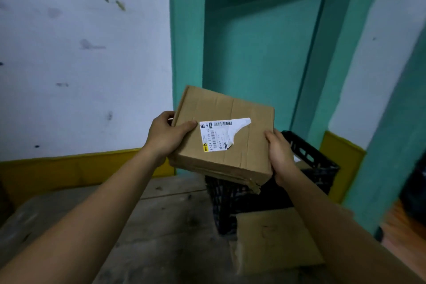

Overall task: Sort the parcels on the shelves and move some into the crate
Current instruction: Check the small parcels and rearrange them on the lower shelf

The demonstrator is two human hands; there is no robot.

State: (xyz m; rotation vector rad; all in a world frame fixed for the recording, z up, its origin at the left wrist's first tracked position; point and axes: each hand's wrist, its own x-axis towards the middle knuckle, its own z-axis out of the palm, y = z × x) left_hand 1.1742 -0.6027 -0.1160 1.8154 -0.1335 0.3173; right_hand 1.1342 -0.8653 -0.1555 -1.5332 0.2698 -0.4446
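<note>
Brown cardboard parcel [249,145], one only, is held in the air, tilted, above the near-left part of a single black lattice crate [309,157] and hiding part of it. A torn white label [216,134] sits on the parcel's top face. The left hand [166,136] grips the left edge, its thumb lying on top just beside the label and its fingers curled round the side. The right hand [280,154] clasps the right edge, thumb on top and fingers underneath. Both bare forearms reach forward from the lower corners. One more piece of cardboard [274,237] lies against the crate's near side on the worn floor [161,226]. Behind stand a stained white wall [80,53] with a yellow skirting [80,163] and teal pillars [186,30].
</note>
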